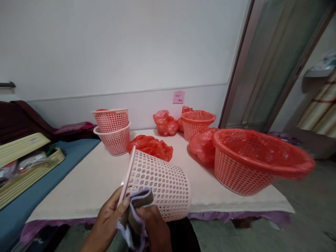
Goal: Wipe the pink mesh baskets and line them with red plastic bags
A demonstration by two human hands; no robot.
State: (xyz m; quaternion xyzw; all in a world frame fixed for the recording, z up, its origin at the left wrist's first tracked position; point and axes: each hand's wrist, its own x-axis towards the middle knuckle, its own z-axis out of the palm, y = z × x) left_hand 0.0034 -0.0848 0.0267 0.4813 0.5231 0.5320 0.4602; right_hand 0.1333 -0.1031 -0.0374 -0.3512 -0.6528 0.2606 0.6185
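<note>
At lower centre of the frame, the left hand (109,217) pinches the rim of the tilted pink basket (157,185) while the right hand (154,229), fingers closed on a grey cloth (138,210), presses its side; thumb-only grip risks it slipping toward the table (86,182) edge.

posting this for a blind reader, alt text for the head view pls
Two hands hold a pink basket on its side: left hand at the rim, right hand pressing a cloth on it. Behind on the table stand more baskets and red bags.
</note>
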